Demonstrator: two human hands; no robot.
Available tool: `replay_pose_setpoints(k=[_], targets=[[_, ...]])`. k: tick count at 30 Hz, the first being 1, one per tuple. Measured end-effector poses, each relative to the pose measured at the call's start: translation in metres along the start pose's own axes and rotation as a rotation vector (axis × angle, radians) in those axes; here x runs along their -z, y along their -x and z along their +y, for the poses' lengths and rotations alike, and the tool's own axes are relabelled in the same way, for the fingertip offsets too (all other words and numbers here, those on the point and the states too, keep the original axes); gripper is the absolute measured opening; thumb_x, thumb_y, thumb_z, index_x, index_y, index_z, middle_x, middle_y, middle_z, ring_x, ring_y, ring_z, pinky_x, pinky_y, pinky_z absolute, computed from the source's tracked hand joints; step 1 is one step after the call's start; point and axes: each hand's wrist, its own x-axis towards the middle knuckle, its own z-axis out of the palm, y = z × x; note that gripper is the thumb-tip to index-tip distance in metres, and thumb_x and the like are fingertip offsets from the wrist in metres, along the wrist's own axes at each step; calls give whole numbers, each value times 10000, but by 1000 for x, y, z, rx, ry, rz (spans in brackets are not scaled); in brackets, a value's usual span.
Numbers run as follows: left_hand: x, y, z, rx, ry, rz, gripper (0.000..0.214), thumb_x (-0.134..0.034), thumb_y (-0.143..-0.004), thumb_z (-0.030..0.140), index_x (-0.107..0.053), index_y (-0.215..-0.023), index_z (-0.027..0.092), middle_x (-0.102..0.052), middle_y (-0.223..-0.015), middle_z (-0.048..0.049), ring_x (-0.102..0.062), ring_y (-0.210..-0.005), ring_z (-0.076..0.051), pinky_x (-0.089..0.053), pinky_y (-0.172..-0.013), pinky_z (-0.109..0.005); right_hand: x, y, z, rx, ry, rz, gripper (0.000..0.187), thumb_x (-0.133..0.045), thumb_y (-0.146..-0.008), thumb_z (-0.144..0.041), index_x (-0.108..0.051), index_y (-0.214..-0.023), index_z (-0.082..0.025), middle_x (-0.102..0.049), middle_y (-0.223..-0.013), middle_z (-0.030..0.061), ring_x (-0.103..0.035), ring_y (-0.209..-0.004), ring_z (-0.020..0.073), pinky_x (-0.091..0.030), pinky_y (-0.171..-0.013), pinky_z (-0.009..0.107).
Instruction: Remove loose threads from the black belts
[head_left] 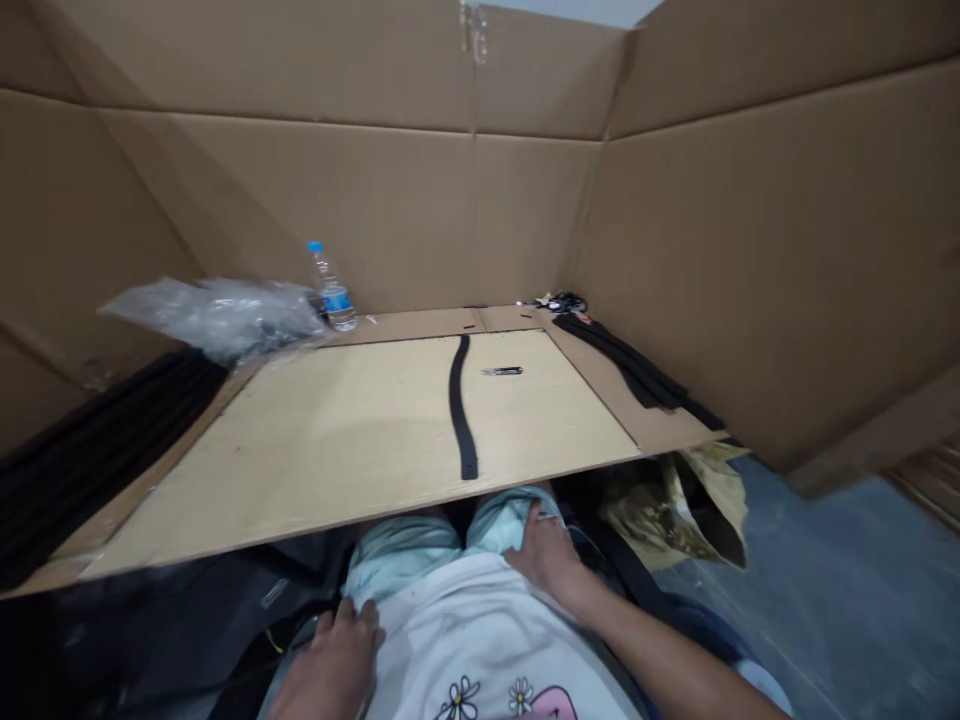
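Note:
My left hand (334, 655) rests on the hem of my white printed shirt (480, 640), holding nothing. My right hand (544, 550) lies on my pale blue shorts (401, 555), fingers spread, also holding nothing. Both are below the near edge of a pale wooden board (300, 460) and apart from it. On that board lies a long black strap (459, 405), running roughly front to back. Beyond the strap sits a small black-and-silver folding knife or similar slim tool (501, 371).
Cardboard walls (300, 200) surround the board on three sides. A plastic water bottle (332, 295) and a crumpled clear plastic bag (217, 318) stand at the back left. Black strips lie at the left (97, 450) and right (634, 370). A camouflage-patterned bag (675, 510) sits below the right edge.

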Motion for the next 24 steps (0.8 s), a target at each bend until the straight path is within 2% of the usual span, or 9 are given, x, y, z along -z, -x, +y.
replay_pose_setpoints(k=[5, 8, 10, 12, 14, 17, 19, 22, 24], targets=[[0, -13, -8, 73, 80, -38, 476, -237, -925, 168, -433, -1332, 20, -538, -1240, -247, -572, -1109, -316, -419, -916, -410, 32, -10, 15, 72, -9, -27, 564, -373, -899, -383, -464, -1297, 7, -625, -1084, 251, -621, -1027, 317, -448, -851, 359], [-11, -14, -20, -1, 179, -85, 444, -309, -922, 228, -458, -1291, 30, -580, -1199, -219, -563, -1123, -290, -404, -928, -359, 51, -5, 30, 199, -29, -117, 507, -198, -963, -366, -540, -1219, -94, -685, -845, 135, -681, -739, 208, -469, -693, 274], [-17, -13, -25, -43, 234, -89, 401, -385, -897, 252, -503, -1236, 74, -605, -1163, -189, -568, -1108, -264, -408, -913, -323, 54, 5, 40, 262, 7, -159, 394, -353, -924, -328, -586, -1139, -94, -684, -874, 148, -674, -814, 227, -457, -709, 267], [-21, -13, -28, -76, 251, -58, 346, -455, -850, 221, -543, -1171, 126, -613, -1142, -154, -578, -1076, -240, -414, -888, -296, 47, 18, 48, 305, 56, -213, 320, -558, -794, -241, -622, -1067, -87, -673, -969, 177, -640, -960, 275, -446, -756, 274], [-24, -17, -29, -136, 258, -27, 284, -471, -820, 166, -583, -1081, 161, -625, -1101, -119, -588, -1033, -213, -414, -862, -271, 35, 28, 55, 325, 78, -265, 491, -656, -670, -164, -583, -1150, -86, -667, -1006, 170, -634, -963, 280, -450, -744, 269], [-19, -27, -32, -208, 304, 38, 221, -411, -839, 124, -603, -937, 171, -651, -994, -86, -605, -947, -189, -413, -818, -257, 26, 28, 66, 330, 68, -223, 340, -568, -726, -107, -622, -1062, -105, -658, -1004, 156, -622, -962, 254, -438, -769, 267], [-7, -32, -34, -176, 375, 118, 198, -397, -846, 126, -586, -889, 165, -658, -948, -76, -616, -897, -181, -418, -786, -249, 27, 20, 71, 328, 43, -154, 291, -488, -763, -70, -639, -1007, -118, -652, -1010, 148, -602, -1001, 247, -422, -817, 276], [12, -35, -35, -185, 413, 236, 139, -432, -832, 163, -567, -802, 166, -647, -821, -52, -607, -802, -180, -430, -744, -247, 32, 11, 73, 344, -5, -106, 364, -452, -776, -60, -627, -1087, -128, -643, -1072, 155, -589, -1050, 255, -416, -866, 301], [19, -35, -33, -223, 412, 252, 142, -454, -792, 132, -589, -821, 167, -651, -864, -58, -608, -845, -187, -439, -782, -258, 31, 11, 68, 413, -48, -116, 492, -475, -760, -60, -564, -1236, -147, -555, -1266, 172, -531, -1167, 274, -400, -936, 328]])
